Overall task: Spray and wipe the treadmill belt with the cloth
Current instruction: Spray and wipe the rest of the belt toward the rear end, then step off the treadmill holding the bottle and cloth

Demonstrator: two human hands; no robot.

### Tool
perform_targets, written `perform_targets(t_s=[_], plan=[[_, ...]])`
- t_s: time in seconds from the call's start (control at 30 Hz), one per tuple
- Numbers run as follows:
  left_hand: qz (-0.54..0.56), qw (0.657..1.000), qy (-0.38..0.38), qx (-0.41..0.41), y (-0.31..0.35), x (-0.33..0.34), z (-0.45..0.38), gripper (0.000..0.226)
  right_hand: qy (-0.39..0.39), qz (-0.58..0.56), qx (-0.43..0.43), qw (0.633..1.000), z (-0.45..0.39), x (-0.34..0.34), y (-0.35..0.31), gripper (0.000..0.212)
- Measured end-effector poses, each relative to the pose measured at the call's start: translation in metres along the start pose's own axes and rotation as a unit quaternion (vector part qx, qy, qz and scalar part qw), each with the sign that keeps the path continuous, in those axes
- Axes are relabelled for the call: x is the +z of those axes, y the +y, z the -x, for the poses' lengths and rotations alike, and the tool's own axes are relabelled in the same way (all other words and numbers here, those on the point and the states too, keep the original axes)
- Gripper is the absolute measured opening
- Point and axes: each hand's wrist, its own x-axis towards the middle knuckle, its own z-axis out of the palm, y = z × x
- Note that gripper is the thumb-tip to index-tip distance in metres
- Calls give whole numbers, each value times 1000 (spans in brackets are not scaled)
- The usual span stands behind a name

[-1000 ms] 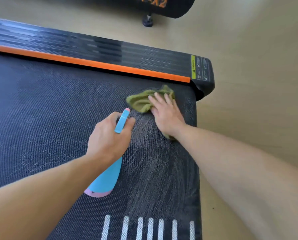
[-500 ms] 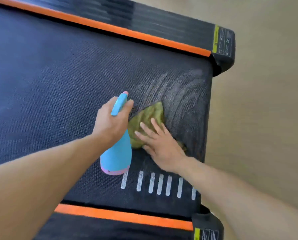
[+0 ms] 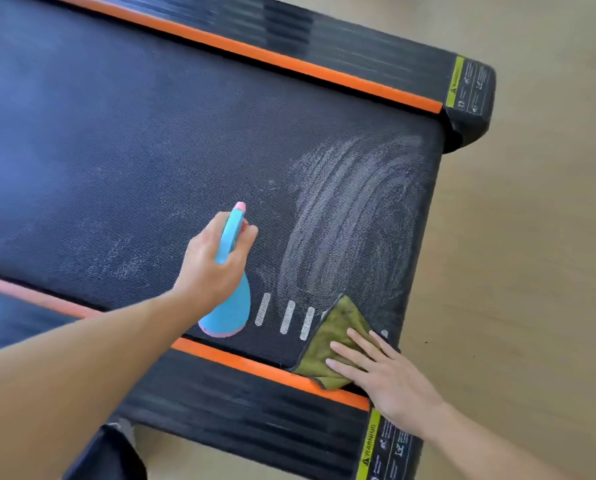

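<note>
The black treadmill belt fills most of the view, with pale curved wipe streaks near its right end. My left hand grips a light blue spray bottle with a pink nozzle tip, held above the belt near its near edge. My right hand presses flat, fingers straight, on an olive green cloth at the belt's near right corner. The cloth overlaps the near orange strip and covers some of the white stripes printed on the belt.
Black side rails edged with orange strips run along the far side and near side of the belt. Yellow warning labels sit on the end caps. Light wooden floor lies to the right. A dark object shows at the bottom left.
My right hand has dragged the cloth from the far right corner across the belt to the near right corner, leaving curved streaks. The left hand kept hold of the bottle. The view shifted.
</note>
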Motion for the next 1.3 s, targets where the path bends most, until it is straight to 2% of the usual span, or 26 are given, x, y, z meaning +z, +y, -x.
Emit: perform_targets(t_s=[0.1,0.2,0.4,0.53,0.67,0.77,0.83,0.93,1.03,1.1,1.13,1.17,1.2,1.23,1.27,1.3], plan=[[13,998,60,-26,-3,-15,23,22,2,1,15,1000,1,8,-11,101],[43,990,128,-47,-14,-39,39,25,-6,44,-23,999,-7,5,-7,103],[67,982,170,-36,-62,-82,50,22,-21,60,-77,995,-82,-13,-37,89],[89,969,229,-23,-100,-115,58,17,40,25,-118,992,-199,-40,-103,73],[102,958,269,1,-126,-148,63,13,60,12,-75,995,-289,-66,-168,60],[125,943,308,-3,-160,-180,79,8,83,-41,17,996,-292,-74,-206,47],[127,934,334,-19,-184,-198,92,16,114,-124,81,982,-276,-81,-217,40],[141,918,359,-97,-221,-239,116,26,123,-226,120,959,-276,-108,-253,37],[193,887,383,-170,-253,-280,140,22,113,-257,116,953,-296,-135,-305,32],[248,853,411,-204,-284,-306,151,18,120,-279,105,947,-317,-151,-361,28],[273,839,415,-222,-290,-312,155,16,93,-279,107,950,-321,-165,-377,29],[290,831,413,-233,-295,-322,158,13,99,-249,96,959,-331,-180,-392,30],[306,827,426,-202,-321,-348,161,11,85,-272,71,956,-358,-171,-426,31],[295,830,416,-226,-340,-359,180,11,83,-251,64,962,-363,-159,-456,31],[288,822,436,-229,-354,-372,193,11,40,-227,15,973,-378,-165,-483,31],[280,820,447,-222,-372,-379,196,10,32,-216,3,976,-399,-165,-502,32]])
